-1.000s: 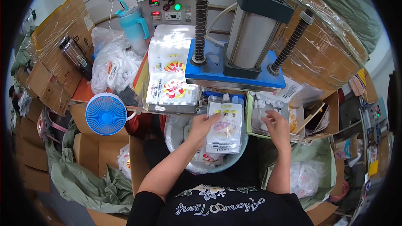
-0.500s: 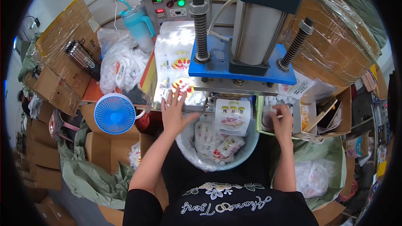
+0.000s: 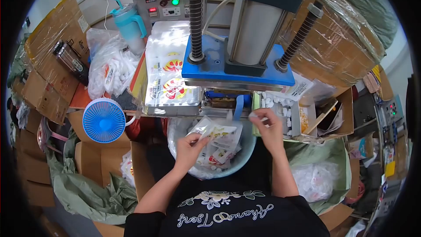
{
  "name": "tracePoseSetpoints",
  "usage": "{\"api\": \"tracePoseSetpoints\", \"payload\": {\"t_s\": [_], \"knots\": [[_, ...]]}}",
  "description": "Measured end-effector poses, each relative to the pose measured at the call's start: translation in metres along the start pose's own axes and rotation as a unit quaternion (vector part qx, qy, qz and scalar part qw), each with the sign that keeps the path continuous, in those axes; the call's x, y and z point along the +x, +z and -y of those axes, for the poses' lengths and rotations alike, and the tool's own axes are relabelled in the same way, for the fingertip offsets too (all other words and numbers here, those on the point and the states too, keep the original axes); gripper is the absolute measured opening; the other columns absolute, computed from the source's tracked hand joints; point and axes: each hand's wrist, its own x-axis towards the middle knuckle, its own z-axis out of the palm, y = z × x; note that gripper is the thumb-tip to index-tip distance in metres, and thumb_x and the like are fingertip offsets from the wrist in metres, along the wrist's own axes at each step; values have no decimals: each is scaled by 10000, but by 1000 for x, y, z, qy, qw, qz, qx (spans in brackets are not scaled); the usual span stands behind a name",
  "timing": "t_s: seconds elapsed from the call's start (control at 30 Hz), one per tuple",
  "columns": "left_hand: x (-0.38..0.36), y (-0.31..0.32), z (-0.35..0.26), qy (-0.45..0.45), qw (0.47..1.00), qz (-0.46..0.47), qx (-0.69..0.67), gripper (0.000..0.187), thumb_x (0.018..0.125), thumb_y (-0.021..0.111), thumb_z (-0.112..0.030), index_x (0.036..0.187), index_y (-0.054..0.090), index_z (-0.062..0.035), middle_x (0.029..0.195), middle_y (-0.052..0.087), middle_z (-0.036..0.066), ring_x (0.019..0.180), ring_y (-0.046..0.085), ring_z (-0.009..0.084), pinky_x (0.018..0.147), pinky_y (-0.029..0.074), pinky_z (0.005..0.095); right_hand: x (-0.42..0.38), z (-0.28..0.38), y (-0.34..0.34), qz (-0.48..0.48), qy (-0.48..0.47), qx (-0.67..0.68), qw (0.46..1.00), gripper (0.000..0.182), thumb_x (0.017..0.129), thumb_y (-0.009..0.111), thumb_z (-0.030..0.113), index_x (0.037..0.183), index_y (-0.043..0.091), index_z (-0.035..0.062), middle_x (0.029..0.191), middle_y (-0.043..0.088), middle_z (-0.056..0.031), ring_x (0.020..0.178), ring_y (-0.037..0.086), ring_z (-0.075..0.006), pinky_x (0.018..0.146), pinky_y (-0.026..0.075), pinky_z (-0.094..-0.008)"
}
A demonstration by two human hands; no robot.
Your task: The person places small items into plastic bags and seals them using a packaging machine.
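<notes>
My left hand [image 3: 190,151] pinches the edge of a clear and white printed plastic pouch [image 3: 210,128] over a light-blue tub [image 3: 251,151]. More printed pouches [image 3: 221,154] lie inside that tub. My right hand [image 3: 269,128] is raised at the tub's right side, thumb and forefinger together on something small and whitish, too blurred to name. Just beyond it stands a green-edged tray [image 3: 256,101] holding small white plastic pieces [image 3: 276,100]. A flat stack of printed pouches [image 3: 169,66] rests left of the press.
A press with a blue plate [image 3: 241,72] and spring posts stands ahead, a blue strip [image 3: 239,106] below it. To the left are a blue fan [image 3: 104,120], a turquoise tumbler [image 3: 128,24] and an open carton [image 3: 103,156]. A cardboard box [image 3: 346,109] stands right.
My left hand has left the flat stack and now holds a pouch above the tub. The right hand has moved from the tray toward the tub. The pouch under the press is gone from there.
</notes>
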Motion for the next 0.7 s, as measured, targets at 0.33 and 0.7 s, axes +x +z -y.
{"api": "tracePoseSetpoints", "payload": {"t_s": [0.33, 0.7], "knots": [[-12, -2, 36, 22, 994, 56, 90, 150, 832, 708, -121, 862, 698, 26, 761, 661, 54, 724, 555, 79, 641, 421, 256, -9, 13, 19, 276, -122, -62, 951, 213, 789, 704, 87, 999, 715, 53, 885, 674, -104, 807, 591, -190, 701, 488, -299], [-5, 9, 36, 9, 995, 81, 62, 202, 861, 697, -154, 893, 707, 44, 707, 661, 6, 664, 516, 32, 594, 427, 238, 0, 5, 12, 266, -65, -20, 962, 236, 813, 694, 82, 1043, 695, 30, 892, 680, -110, 784, 618, -206, 720, 485, -305]]}}
